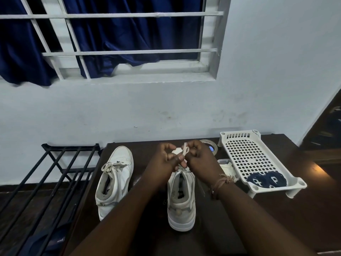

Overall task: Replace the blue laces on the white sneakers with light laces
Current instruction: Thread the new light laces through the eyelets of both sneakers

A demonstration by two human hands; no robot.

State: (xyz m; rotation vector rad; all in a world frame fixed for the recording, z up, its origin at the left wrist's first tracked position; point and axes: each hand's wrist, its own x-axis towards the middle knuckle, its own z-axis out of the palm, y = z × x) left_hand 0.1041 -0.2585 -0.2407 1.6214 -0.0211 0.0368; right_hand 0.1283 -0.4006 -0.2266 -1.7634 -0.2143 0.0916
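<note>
Two white sneakers stand on a dark table (212, 233), heels toward me. The left sneaker (115, 180) wears a light lace tied in a bow. Above the right sneaker (181, 202) both hands work a light lace (185, 150). My left hand (166, 157) pinches the lace near the shoe's top, and my right hand (200, 157) holds a loop of it. The hands hide the shoe's eyelets and toe. Two coiled blue laces (266, 180) lie in a white perforated tray (245, 150) at the right.
A small clear box with white cloth (227, 166) sits between the right sneaker and the tray. A tape roll (210, 145) lies by the wall. A black metal rack (55, 172) stands left of the table. The wall and a barred window are close behind.
</note>
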